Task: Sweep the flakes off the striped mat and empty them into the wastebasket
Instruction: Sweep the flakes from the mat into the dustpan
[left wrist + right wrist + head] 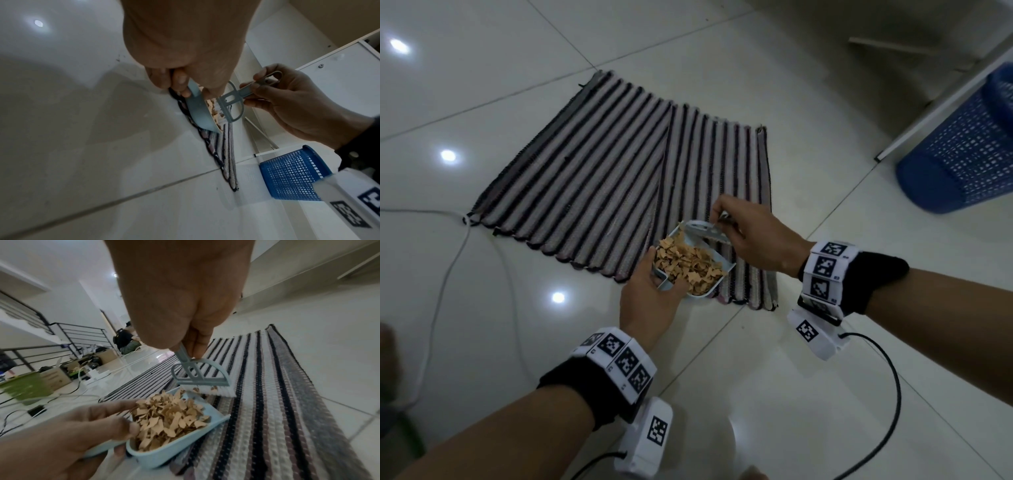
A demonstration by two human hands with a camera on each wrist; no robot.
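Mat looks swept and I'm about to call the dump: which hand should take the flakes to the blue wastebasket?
Left. The left hand already grips the dustpan heaped with flakes. The right hand is nearer the wastebasket but holds only the brush.

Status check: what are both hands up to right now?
Left hand holds dustpan heaped with flakes. Right hand pinches brush at its lip. Wastebasket off right, unobstructed.
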